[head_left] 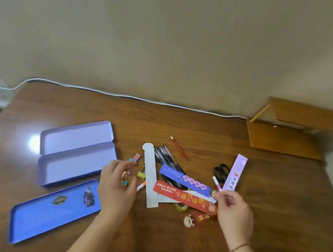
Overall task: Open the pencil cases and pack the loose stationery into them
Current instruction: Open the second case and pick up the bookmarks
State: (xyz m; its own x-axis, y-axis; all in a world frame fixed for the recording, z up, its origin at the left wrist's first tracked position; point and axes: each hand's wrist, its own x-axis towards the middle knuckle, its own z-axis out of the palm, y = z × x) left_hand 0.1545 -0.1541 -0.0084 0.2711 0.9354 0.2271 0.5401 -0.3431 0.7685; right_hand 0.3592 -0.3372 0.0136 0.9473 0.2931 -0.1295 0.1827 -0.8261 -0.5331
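Blue closed pencil case (pixel 54 210) seen nearest, beside 2 hands over loose stationery

The left hand (pixel 117 184) is held over small binder clips (pixel 135 159), fingers curled, grip unclear; the right hand (pixel 232 211) is pinched on a pink bookmark (pixel 235 173). The lilac pencil case (pixel 76 153) lies opened on the wooden table (pixel 182 123), left of the pile (pixel 176 180)

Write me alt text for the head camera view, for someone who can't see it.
Two bare hands, left hand and right hand, reach into a pile of loose stationery on a wooden table. Left of it lie an open, empty lilac pencil case and a blue case.
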